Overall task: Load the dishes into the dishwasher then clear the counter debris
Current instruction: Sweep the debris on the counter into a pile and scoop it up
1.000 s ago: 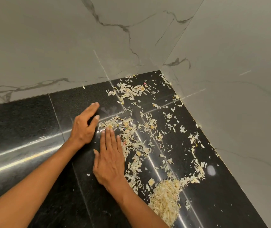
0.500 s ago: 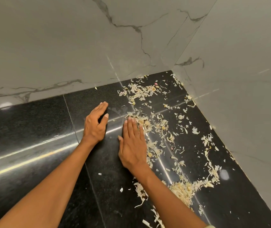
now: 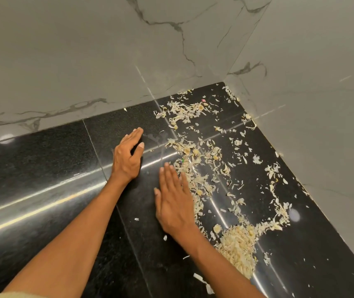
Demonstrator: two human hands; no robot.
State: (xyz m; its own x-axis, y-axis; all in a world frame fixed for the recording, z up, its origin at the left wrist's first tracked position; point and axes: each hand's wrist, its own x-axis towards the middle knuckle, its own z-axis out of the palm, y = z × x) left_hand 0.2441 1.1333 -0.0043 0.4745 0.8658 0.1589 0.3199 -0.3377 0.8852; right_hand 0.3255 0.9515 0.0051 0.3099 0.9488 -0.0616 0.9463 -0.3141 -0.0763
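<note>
Both hands flat and empty on the black counter (image 3: 42, 190): left hand (image 3: 127, 157) planted far-left, right hand (image 3: 175, 203) edging the scattered peelings (image 3: 195, 166). Best swept firmly toward the near-right pile (image 3: 237, 244), palm low. Stragglers hug the marble wall (image 3: 300, 125) corner; tiny flecks probably slip past.

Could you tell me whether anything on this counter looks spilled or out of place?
Yes. Pale peelings are scattered across the black counter toward the corner, with a denser heap by the right hand. A wet smear lies beyond the left hand.
</note>
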